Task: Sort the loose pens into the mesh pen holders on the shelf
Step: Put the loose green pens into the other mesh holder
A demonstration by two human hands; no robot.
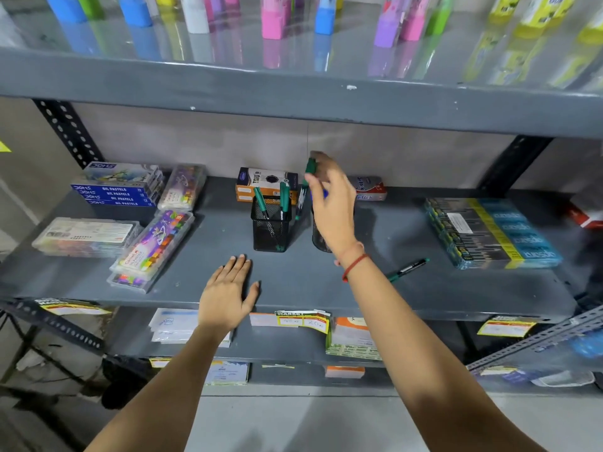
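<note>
Two black mesh pen holders stand mid-shelf. The left holder has two green-capped pens upright in it. The right holder is mostly hidden behind my right hand. That hand is raised above the holders, fingers closed on a green pen held upright, its lower end pointing down between the two holders. A blue pen tip shows behind my palm. One loose green-capped pen lies flat on the shelf to the right of my forearm. My left hand rests flat and empty near the shelf's front edge.
The grey metal shelf carries oil pastel boxes and crayon cases at left, an orange box behind the holders, and a blue wrapped pack at right. Coloured bottles stand on the shelf above.
</note>
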